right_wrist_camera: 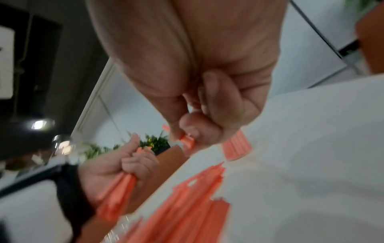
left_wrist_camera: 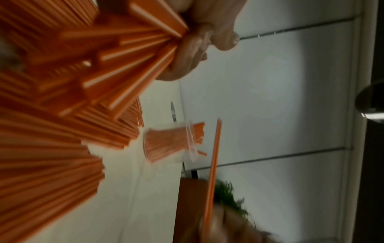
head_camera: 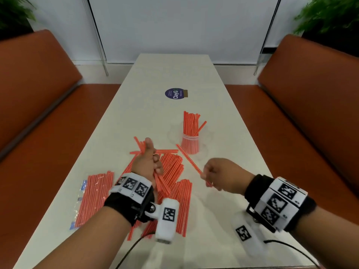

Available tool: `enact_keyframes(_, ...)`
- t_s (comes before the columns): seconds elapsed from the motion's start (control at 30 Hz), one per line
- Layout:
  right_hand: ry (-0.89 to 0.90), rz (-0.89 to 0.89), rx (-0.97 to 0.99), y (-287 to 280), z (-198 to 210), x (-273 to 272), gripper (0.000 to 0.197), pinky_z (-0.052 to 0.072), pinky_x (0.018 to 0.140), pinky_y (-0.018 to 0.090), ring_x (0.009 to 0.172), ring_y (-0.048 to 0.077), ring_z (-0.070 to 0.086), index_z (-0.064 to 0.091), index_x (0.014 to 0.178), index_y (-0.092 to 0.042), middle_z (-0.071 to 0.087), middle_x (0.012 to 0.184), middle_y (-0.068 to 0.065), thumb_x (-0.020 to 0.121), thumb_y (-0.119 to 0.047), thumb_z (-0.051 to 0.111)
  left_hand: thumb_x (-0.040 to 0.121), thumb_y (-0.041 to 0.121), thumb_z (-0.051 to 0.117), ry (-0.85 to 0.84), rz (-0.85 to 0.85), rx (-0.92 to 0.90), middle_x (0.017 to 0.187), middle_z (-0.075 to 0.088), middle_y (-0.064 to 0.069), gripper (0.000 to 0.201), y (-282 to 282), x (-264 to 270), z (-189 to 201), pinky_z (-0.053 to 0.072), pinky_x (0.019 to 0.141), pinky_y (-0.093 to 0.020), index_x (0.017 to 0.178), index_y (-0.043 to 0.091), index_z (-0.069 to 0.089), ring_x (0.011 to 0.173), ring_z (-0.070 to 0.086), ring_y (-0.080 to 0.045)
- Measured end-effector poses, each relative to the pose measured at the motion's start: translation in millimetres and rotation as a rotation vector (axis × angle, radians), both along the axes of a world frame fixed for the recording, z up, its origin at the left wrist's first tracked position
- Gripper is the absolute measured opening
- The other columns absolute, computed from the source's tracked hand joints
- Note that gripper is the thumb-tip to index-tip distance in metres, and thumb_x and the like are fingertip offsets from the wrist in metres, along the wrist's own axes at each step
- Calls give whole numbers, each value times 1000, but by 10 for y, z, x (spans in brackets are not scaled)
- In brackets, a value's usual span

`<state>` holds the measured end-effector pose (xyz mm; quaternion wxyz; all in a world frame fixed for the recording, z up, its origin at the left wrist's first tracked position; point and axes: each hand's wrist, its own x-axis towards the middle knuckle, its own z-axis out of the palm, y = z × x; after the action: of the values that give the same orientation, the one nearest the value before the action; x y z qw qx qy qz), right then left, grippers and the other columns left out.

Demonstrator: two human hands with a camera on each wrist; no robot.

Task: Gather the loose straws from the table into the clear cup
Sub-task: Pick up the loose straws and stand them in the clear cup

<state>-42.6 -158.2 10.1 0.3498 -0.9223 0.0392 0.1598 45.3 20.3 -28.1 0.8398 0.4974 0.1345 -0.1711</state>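
Head view: right hand point(head_camera: 225, 175) pinches one straw point(head_camera: 189, 160); left hand point(head_camera: 148, 162) clamps a bundle point(head_camera: 161, 183) (ends fanned), which could slip loose.

White table point(head_camera: 165, 74), orange benches point(head_camera: 38, 98), round purple sticker point(head_camera: 174, 93), leafy plants point(head_camera: 330, 14), perhaps ferns
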Motion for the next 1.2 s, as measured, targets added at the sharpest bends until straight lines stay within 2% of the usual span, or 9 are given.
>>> enact_keyframes(0.1, -26, -12, 173, 200, 10, 172, 28, 37, 41, 16, 41, 10, 43, 58, 68, -6, 59, 62, 13, 92, -19, 52, 48, 64, 64, -93, -148, 120, 48, 43, 6, 56, -293, -86, 19, 33, 34, -16, 72, 15, 51, 33, 37, -6)
enact_keyframes(0.2, -66, -32, 276, 325, -32, 269, 27, 33, 35, 9, 34, 4, 43, 55, 64, -9, 59, 61, 12, 90, -17, 56, 71, 50, 69, -111, -160, 208, 61, 47, 0, 39, -450, -62, 20, 43, 56, -30, 69, 15, 52, 53, 47, -17)
enact_keyframes(0.27, -92, -63, 304, 308, -48, 306, 28, 33, 35, 7, 33, -1, 43, 52, 63, -15, 56, 58, 0, 89, -19, 60, 87, 38, 59, -80, -126, 195, 53, 43, 2, 35, -450, 18, 8, 40, 47, -25, 62, 16, 46, 43, 42, -13)
enact_keyframes(0.5, 63, -40, 453, 195, -103, 423, 38, 55, 61, 31, 79, 17, 62, 50, 110, -8, 63, 92, 11, 81, -23, 70, 95, 41, 40, -191, -155, 218, 49, 42, 4, 42, -516, 54, 84, 38, 53, -27, 62, 15, 42, 50, 40, -14)
enact_keyframes(0.7, -69, 37, 286, 180, -32, 591, 39, 52, 88, 49, 92, 34, 62, 55, 109, 1, 64, 105, 22, 77, -13, 70, 94, 46, 34, -377, -219, 423, 82, 57, 7, 47, -578, -18, 332, 47, 68, -21, 118, 11, 54, 76, 57, -6)
enact_keyframes(0.8, -193, 22, 291, 190, -47, 614, 27, 53, 83, 39, 93, 33, 62, 57, 108, 3, 66, 99, 18, 81, 3, 56, 92, 51, 34, -541, -257, 575, 113, 56, -8, 47, -632, -39, 311, 46, 92, -32, 121, 17, 50, 108, 58, -23)
enact_keyframes(0.9, -293, 8, 275, 176, -129, 597, 29, 47, 71, 14, 80, 14, 56, 55, 113, 3, 59, 84, -1, 89, 10, 40, 86, 53, 43, -710, -319, 666, 105, 47, -8, 22, -692, -44, 216, 42, 99, -47, 85, 32, 46, 111, 50, -32)
enact_keyframes(1.1, -329, -186, 274, 88, -544, 618, 29, 38, 53, 7, 59, -6, 47, 45, 122, 1, 47, 73, -17, 93, -1, 39, 88, 14, 57, -734, -304, 442, 94, 57, 10, 22, -753, -64, 192, 45, 94, -29, 99, 31, 49, 97, 57, -8)
enact_keyframes(1.2, -272, -249, 321, 37, -609, 581, 29, 38, 58, 11, 69, -1, 50, 47, 122, -3, 53, 82, -11, 93, -3, 42, 92, 8, 48, -846, -299, 456, 95, 57, 13, 34, -833, -73, 234, 45, 96, -26, 103, 41, 47, 102, 59, -15)
